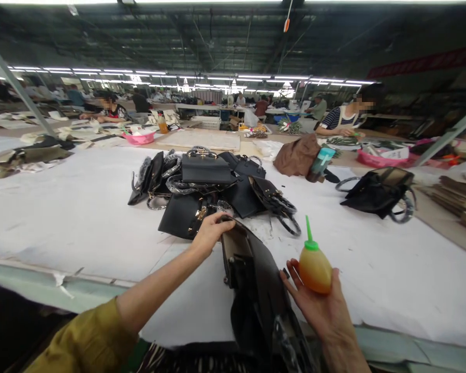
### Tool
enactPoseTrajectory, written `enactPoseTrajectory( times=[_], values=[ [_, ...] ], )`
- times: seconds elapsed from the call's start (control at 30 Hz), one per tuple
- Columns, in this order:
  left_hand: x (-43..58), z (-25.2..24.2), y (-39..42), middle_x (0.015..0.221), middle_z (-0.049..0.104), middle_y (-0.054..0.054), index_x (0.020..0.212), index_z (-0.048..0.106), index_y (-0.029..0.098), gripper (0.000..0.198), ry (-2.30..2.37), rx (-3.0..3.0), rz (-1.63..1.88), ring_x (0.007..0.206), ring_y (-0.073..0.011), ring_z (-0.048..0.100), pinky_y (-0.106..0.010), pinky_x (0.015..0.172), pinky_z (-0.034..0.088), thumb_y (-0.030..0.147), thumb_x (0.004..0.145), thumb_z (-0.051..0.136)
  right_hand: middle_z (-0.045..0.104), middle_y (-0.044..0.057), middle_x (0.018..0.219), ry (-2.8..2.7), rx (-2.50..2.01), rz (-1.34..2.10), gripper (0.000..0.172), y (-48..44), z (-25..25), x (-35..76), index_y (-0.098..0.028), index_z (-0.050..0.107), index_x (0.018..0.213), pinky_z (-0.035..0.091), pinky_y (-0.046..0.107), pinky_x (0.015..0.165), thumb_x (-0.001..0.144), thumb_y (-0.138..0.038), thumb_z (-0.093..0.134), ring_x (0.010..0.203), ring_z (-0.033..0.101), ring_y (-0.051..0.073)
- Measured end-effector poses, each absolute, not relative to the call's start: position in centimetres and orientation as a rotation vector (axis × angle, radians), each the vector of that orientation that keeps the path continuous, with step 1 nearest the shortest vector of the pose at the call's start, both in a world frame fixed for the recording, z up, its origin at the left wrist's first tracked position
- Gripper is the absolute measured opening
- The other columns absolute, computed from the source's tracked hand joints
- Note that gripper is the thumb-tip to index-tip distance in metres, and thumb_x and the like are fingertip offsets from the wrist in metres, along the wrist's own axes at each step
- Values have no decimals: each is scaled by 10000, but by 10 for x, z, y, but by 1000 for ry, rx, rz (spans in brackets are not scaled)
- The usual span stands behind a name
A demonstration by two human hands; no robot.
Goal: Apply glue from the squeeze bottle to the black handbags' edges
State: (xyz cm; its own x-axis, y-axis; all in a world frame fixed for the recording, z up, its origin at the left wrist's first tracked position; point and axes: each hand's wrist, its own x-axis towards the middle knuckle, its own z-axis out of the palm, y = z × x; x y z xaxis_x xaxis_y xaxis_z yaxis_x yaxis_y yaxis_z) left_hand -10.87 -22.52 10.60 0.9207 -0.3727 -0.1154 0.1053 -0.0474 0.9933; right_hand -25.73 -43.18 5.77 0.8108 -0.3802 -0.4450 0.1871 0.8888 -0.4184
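A black bag point(256, 269) stands tilted at the table's front edge, its brown lining showing at the open top. My left hand point(210, 234) pinches the bag's upper rim between thumb and fingers. To the right of the bag, my right hand point(322, 305) holds a squeeze bottle point(315, 267) of amber liquid, green nozzle up, in its palm; the fingertips are near the bag's side. Several black bags point(207, 170) with wrapped handles lie in a pile behind my left hand.
Another black bag point(378, 191) is on the right of the white table point(81, 217), near stacked brown boards point(454, 199). Brown cloth point(298, 154) and a teal-lidded cup point(322, 161) are behind. Pink baskets point(139, 138) stand farther back. A person in stripes point(339, 119) works across the table.
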Motion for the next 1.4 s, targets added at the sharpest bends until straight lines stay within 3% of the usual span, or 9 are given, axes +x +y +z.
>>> enactPoseTrajectory(
  times=[0.17, 0.37, 0.53, 0.67, 0.9, 1.07, 1.17, 1.27, 1.4],
  values=[
    [-66, 167, -257, 644, 595, -4, 738, 654, 111, 189, -654, 1646, -380, 592, -112, 518, -209, 544, 383, 276, 647, 642, 626, 76, 943, 572, -312, -319, 434, -430, 100, -265, -222, 591, 1045, 386, 619, 900, 781, -557, 513, 989, 564, 266],
    [-27, 237, -284, 659, 630, 8, 793, 690, 121, 227, -1224, 1774, -594, 627, -128, 546, -231, 618, 404, 295, 650, 656, 621, 26, 906, 496, -375, -446, 442, -440, 153, -285, -302, 640, 964, 408, 602, 905, 690, -635, 544, 905, 587, 240],
    [-43, 196, -313, 665, 634, 31, 776, 698, 154, 163, -1628, 1827, -829, 689, -133, 554, -209, 635, 397, 270, 664, 671, 614, 40, 944, 486, -342, -486, 577, -442, 173, -282, -300, 611, 1076, 489, 503, 835, 614, -646, 615, 905, 589, 233],
    [-61, 164, -324, 675, 621, 38, 811, 690, 157, 167, -1657, 1822, -770, 699, -127, 548, -201, 625, 389, 283, 706, 657, 626, 61, 955, 553, -352, -489, 557, -424, 189, -263, -256, 635, 1027, 511, 468, 804, 622, -637, 622, 871, 597, 232],
    [-58, 175, -309, 662, 564, 38, 825, 651, 123, 121, -1659, 1904, -585, 694, -123, 533, -200, 615, 389, 138, 726, 583, 645, 73, 860, 320, -472, -314, 509, -392, 195, -215, -242, 659, 951, 419, 558, 890, 643, -643, 605, 950, 588, 273],
    [-58, 173, -292, 837, 640, -15, 986, 593, 107, 284, -1386, 1813, -669, 788, -141, 574, -224, 691, 441, 71, 705, 593, 657, 111, 902, 257, -507, -268, 450, -389, 187, -201, -206, 664, 932, 390, 578, 914, 699, -585, 598, 1063, 543, 316],
    [-71, 178, -274, 986, 633, -70, 1029, 577, 102, 326, -1250, 1962, -443, 917, -180, 568, -270, 797, 446, 102, 706, 620, 666, 117, 913, 269, -532, -266, 461, -394, 185, -205, -221, 668, 946, 386, 625, 885, 689, -598, 601, 1070, 537, 351],
    [-95, 188, -249, 1011, 624, -73, 957, 616, 124, 209, -1305, 2132, -94, 986, -198, 541, -298, 880, 408, 132, 754, 569, 673, 122, 941, 320, -562, -272, 492, -399, 185, -212, -232, 671, 963, 400, 642, 854, 664, -619, 613, 1061, 540, 376],
    [-114, 192, -223, 977, 661, -3, 1060, 616, 202, 289, -1546, 1999, -615, 895, -135, 596, -216, 820, 437, 143, 813, 479, 678, 109, 947, 307, -585, -292, 514, -399, 184, -219, -242, 658, 1003, 408, 639, 850, 668, -628, 606, 1035, 561, 364]
  ],
)
